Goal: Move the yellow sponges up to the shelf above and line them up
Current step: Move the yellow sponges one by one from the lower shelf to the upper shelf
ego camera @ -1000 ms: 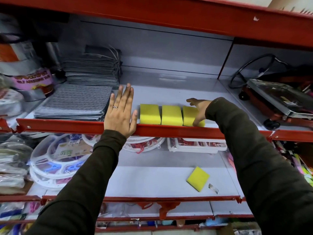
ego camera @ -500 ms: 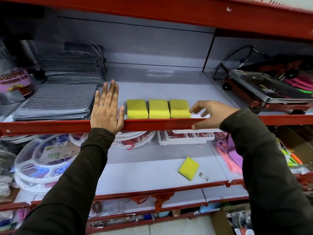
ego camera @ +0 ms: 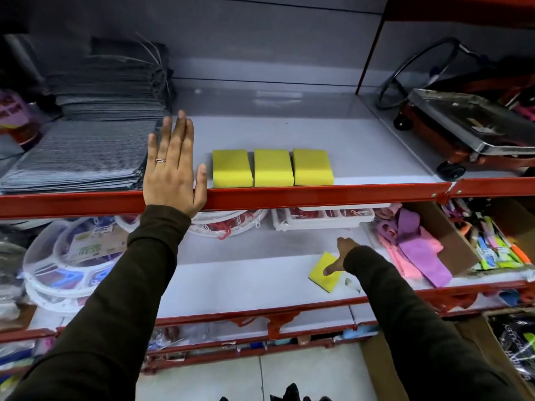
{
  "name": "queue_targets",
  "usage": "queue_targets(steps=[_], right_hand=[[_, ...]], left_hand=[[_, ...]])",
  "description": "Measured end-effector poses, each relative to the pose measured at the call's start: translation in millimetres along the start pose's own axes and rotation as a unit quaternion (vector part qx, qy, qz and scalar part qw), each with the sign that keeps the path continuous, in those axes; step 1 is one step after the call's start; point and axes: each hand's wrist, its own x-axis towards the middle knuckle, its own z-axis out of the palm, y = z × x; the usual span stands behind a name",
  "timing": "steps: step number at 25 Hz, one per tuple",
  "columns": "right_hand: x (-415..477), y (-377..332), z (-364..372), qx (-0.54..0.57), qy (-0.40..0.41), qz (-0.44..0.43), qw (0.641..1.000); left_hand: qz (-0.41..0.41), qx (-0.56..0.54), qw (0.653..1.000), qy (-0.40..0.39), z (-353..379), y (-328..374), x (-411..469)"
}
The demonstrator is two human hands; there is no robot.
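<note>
Three yellow sponges stand side by side on the upper shelf (ego camera: pixel 362 146), just behind its red front rail: the left sponge (ego camera: pixel 232 168), the middle sponge (ego camera: pixel 273 168) and the right sponge (ego camera: pixel 312 167). My left hand (ego camera: pixel 172 166) rests flat and open on the rail, its thumb beside the left sponge. A fourth yellow sponge (ego camera: pixel 321 272) lies tilted on the lower shelf (ego camera: pixel 231 279). My right hand (ego camera: pixel 340 254) reaches down onto that sponge, thumb on its top; whether the fingers grip it is hidden.
A stack of grey cloths (ego camera: pixel 86 151) fills the upper shelf's left part. A metal platform scale (ego camera: pixel 474 131) sits at the right. Below are white plastic trays (ego camera: pixel 322 219), round peg hangers (ego camera: pixel 72 256) and pink and purple cloths (ego camera: pixel 417 253).
My right hand has left the right sponge on the upper shelf and dropped to the lower shelf, onto the loose sponge. The left hand stays on the rail.
</note>
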Motion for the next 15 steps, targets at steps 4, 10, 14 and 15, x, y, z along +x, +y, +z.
queue_targets(steps=[4,10,14,15], right_hand=[[29,5,41,-0.003,-0.008,0.010,1.000],[35,5,68,0.038,0.043,-0.007,0.998],[21,4,63,0.052,0.076,-0.021,0.996],[15,3,59,0.060,0.085,-0.027,0.994]], left_hand=[[0.003,-0.002,1.000,0.009,1,0,1],[0.005,0.001,1.000,0.013,0,1,1],[0.004,0.000,1.000,0.001,-1,2,2],[0.005,-0.001,1.000,-0.003,-1,2,2]])
